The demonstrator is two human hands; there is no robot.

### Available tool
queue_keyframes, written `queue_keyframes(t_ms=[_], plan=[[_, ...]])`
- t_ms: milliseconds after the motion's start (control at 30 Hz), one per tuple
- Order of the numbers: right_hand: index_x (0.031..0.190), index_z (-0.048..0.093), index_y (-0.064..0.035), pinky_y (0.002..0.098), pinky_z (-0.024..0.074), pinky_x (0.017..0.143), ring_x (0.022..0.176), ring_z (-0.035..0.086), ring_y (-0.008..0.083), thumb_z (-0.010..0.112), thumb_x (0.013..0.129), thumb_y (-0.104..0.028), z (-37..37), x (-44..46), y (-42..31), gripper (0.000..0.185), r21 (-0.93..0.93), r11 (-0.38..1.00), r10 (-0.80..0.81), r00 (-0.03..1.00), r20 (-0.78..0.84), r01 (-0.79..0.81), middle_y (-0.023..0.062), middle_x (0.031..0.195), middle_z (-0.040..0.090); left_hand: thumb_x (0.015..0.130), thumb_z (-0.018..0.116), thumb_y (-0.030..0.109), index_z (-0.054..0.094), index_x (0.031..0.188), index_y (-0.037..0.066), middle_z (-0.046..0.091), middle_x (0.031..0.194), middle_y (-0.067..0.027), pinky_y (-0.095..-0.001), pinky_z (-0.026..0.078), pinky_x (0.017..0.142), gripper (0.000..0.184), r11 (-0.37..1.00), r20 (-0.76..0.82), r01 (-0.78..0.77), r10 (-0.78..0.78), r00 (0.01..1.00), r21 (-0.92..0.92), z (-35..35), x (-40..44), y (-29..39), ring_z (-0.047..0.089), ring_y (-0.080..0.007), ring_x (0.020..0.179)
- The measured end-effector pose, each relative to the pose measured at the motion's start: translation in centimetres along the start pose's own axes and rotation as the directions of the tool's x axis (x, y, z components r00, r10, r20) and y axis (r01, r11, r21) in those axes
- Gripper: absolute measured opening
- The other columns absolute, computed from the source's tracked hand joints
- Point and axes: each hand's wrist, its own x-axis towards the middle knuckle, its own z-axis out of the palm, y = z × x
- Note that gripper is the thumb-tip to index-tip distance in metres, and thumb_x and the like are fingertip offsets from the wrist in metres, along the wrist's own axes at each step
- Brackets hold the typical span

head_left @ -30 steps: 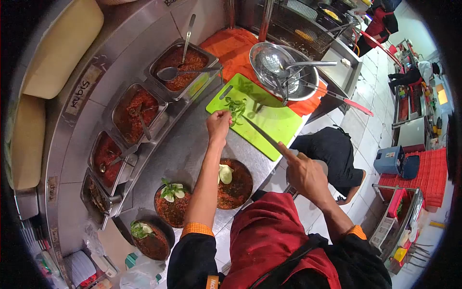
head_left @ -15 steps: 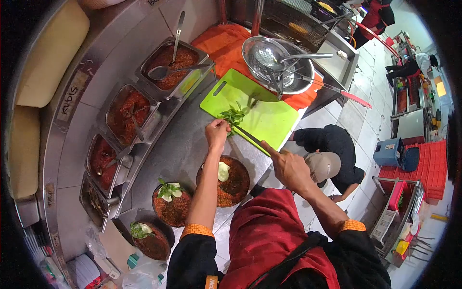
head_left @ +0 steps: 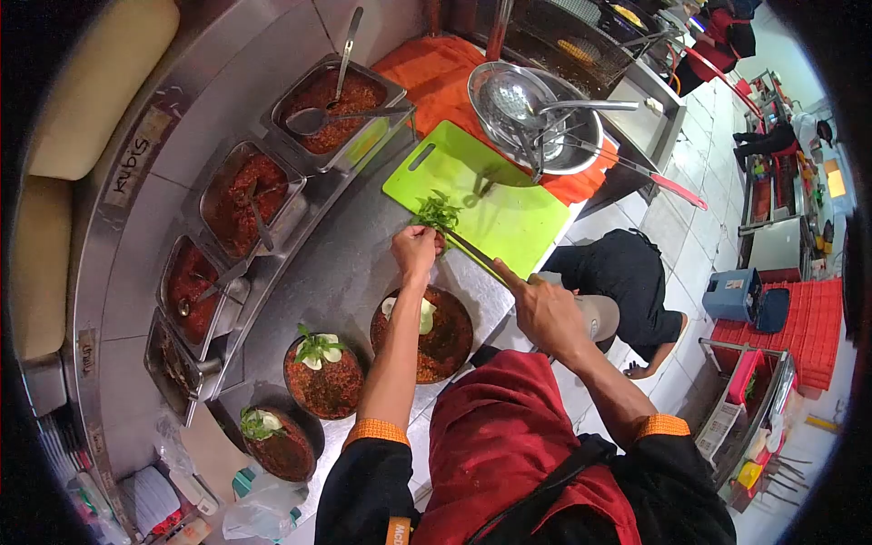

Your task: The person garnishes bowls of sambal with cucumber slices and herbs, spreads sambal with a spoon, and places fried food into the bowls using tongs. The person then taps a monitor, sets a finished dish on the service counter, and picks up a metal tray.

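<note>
One bunch of leafy greens (head_left: 437, 213) at the near edge of the green cutting board (head_left: 518, 213), leaves over the board. Left hand (head_left: 416, 252): fingers closed on the stem end, right at that edge. Right hand (head_left: 551, 315): gripping the knife (head_left: 476, 252), index finger run out along it, off the board's near right corner. Blade crosses the near edge, tip up against the bunch; can't tell if it's touching.

How I'd run the cut:
- Shift the bunch inward from the edge. Plenty of bare board beyond it; on the lip, backing under the blade looks marginal.
- Left fingertips are very close to the tip. Curl them, knuckles leading, thumb tucked behind.
- Gather stems tight and level so one smooth draw does it. Loose leaves will likely bruise or slip.
- Finger along the knife should help steer; light pressure only.
- Short strokes, point low. A person (head_left: 627, 277) is bent over just off the board's right end.

On the worktop (head_left: 363, 238), on the near side of the board: three round dishes. The two farther from it (head_left: 324, 386) (head_left: 283, 457) carry greens; on the nearest (head_left: 447, 338), I see pale pieces only, forearm hides part.
</note>
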Motion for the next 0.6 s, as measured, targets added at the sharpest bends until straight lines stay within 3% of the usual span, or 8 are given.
queue_keyframes(t_ms=[333,600], plan=[[0.143,0.035,-0.0221,0.0458,0.0515,0.057,0.066,0.065,0.0368,0.046,0.084,-0.007,0.4,0.2,-0.2,0.062,-0.005,1.0,0.01,1.0,-0.014,-0.01,0.0243,0.084,0.061,0.083,0.06,0.003,0.062,0.083,-0.007,0.065,0.068,-0.0108,-0.0256,0.049,0.049,0.01,0.999,0.025,0.044,-0.044,0.999,-0.003,-0.1,0.4,0.2,0.061,-0.0146,0.055],[0.143,0.035,-0.025,0.0445,0.0505,0.05,0.06,0.064,0.0355,0.046,0.083,-0.007,0.9,0.2,-0.3,0.063,-0.068,0.998,-0.001,0.999,-0.054,-0.003,0.0251,0.085,0.061,0.082,0.058,0.002,0.061,0.09,-0.011,0.064,0.074,-0.0132,-0.0264,0.049,0.051,0.016,0.996,0.057,0.094,-0.094,0.994,0.0,-0.3,0.1,1.2,0.062,-0.0164,0.059]])
